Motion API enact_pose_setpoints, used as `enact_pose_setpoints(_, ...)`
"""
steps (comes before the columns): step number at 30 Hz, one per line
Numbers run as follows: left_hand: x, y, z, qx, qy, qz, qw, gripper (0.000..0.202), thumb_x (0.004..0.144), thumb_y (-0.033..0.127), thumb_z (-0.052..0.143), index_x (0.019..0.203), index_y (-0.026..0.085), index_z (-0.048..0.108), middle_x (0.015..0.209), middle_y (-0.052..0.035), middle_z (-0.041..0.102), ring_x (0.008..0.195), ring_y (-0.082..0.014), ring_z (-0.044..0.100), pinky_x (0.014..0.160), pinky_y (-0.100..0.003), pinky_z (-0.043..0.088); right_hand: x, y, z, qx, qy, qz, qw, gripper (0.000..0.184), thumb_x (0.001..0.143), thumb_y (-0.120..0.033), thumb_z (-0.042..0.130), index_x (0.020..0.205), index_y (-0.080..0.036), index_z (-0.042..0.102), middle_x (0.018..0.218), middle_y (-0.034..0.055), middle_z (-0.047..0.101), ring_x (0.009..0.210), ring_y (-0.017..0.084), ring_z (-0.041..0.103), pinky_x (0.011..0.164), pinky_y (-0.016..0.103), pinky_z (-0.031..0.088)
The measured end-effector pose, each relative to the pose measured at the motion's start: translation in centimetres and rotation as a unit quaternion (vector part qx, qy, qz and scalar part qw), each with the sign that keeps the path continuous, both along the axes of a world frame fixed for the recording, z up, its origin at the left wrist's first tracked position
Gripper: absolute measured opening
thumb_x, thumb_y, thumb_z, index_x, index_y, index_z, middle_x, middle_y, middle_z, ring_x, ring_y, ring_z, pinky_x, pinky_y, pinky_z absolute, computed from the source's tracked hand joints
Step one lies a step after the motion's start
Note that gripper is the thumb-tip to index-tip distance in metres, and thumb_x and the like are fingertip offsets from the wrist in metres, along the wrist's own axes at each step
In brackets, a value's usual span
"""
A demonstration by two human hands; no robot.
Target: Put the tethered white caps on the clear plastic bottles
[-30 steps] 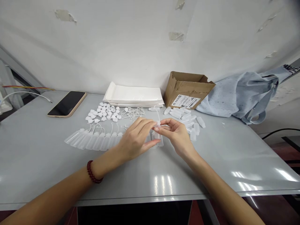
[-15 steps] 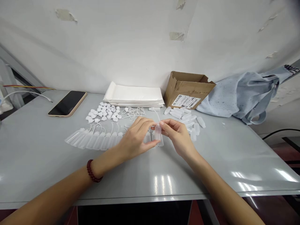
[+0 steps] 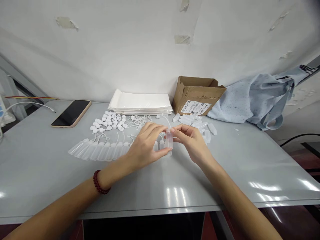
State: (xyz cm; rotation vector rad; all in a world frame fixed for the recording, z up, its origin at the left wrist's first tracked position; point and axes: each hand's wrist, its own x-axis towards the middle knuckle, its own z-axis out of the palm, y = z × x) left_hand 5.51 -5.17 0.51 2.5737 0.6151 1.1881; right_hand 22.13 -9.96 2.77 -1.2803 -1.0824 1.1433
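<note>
Translucent plastic bottle [image 3: 169,140] stands upright between the hands, above the grey surface [image 3: 225,166], and shows more fully than it did a second ago. The right hand [image 3: 191,143] pinches its upper end between thumb and fingertips. The left hand [image 3: 143,146], wearing a red bead bracelet [image 3: 99,182], curves in from the other side, nearly closed, with its thumb near the base. A thin cord [image 3: 168,122] rises from the bottle's top. At 9 o'clock lies a row of corded bottles [image 3: 100,150], and at 10 o'clock a heap of white caps [image 3: 108,120], with a phone [image 3: 71,113] farther out. A stack of white bags [image 3: 140,103] sits at 11 o'clock. Loose bottles [image 3: 192,122] and a cardboard box [image 3: 196,95] lie at 1 o'clock, and a blue cloth bag [image 3: 250,100] at 2 o'clock.
</note>
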Motion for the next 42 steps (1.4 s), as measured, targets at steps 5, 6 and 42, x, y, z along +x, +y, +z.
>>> enact_pose_setpoints(5, 0.9, -0.1, 0.2, -0.037, 0.049, -0.002, 0.998, 0.043, 0.075, 0.025, 0.072, 0.111, 0.016, 0.052, 0.105, -0.0094, 0.062, 0.099, -0.0262, 0.049, 0.084, -0.042, 0.047, 2.0, 0.3, 0.7, -0.02, -0.127, 0.033, 0.991, 0.021, 0.077, -0.036, 0.064, 0.072, -0.016, 0.068, 0.073, 0.0022, 0.066, 0.067, 0.014, 0.056, 0.058, 0.025, 0.045)
enact_pose_setpoints(6, 1.1, -0.1, 0.2, -0.043, 0.063, -0.001, 0.997, 0.042, 0.074, 0.025, 0.073, 0.109, 0.015, 0.052, 0.104, -0.0095, 0.062, 0.099, -0.0266, 0.048, 0.084, -0.042, 0.047, 2.4, 0.4, 0.8, -0.025, -0.162, 0.046, 0.985, 0.021, 0.077, -0.036, 0.062, 0.072, -0.017, 0.069, 0.073, 0.0021, 0.066, 0.065, 0.014, 0.055, 0.058, 0.026, 0.043)
enact_pose_setpoints(42, 2.8, -0.6, -1.4, -0.061, 0.264, 0.057, 0.961, 0.04, 0.072, 0.04, 0.067, 0.1, 0.013, 0.058, 0.101, -0.0122, 0.057, 0.097, -0.0308, 0.045, 0.082, -0.046, 0.042, 3.0, 0.6, -0.8, -0.101, -0.469, 0.135, 0.867, 0.017, 0.082, -0.017, 0.051, 0.075, -0.017, 0.067, 0.075, 0.0057, 0.067, 0.067, 0.017, 0.058, 0.058, 0.025, 0.036)
